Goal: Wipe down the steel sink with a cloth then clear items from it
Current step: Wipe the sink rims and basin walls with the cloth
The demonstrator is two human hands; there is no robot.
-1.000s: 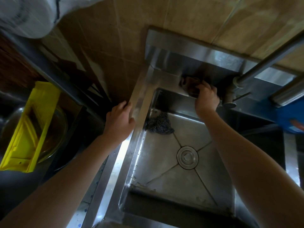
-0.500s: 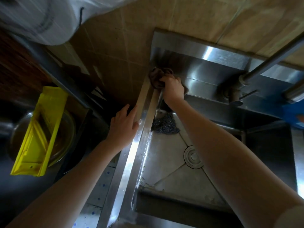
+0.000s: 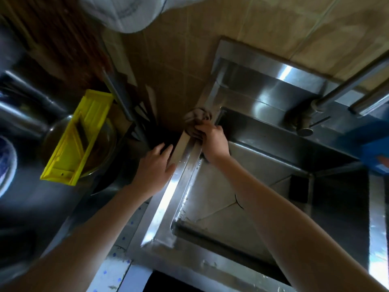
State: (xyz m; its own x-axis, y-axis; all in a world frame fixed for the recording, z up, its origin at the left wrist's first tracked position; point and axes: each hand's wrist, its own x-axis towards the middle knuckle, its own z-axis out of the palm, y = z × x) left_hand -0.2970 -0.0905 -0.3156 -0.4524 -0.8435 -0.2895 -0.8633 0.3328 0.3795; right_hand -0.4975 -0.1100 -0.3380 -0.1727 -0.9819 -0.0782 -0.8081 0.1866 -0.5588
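Step in hand: wiping the left rim of the stainless steel sink (image 3: 162,207), at its far corner by the tiled wall.
Cloth: the crumpled brown cloth (image 3: 196,120) sits bunched on that rim corner.
Right hand: the right hand (image 3: 213,142) has its grip closed round the cloth, fingers curled over it and pressing it onto the steel.
Left hand: the left hand (image 3: 155,163) has an open grip and holds nothing. Its fingers lie straight at the rim's outer edge, nearer the person.
Doing it well: I would spread the bunched cloth flatter so more of it meets the rim. Then draw it along the rim towards the body in one long pass, lifting the left hand clear first.
Watch for: droplets along the inner lip probably need a second pass.
Left to do: likely the basin and clearing it.
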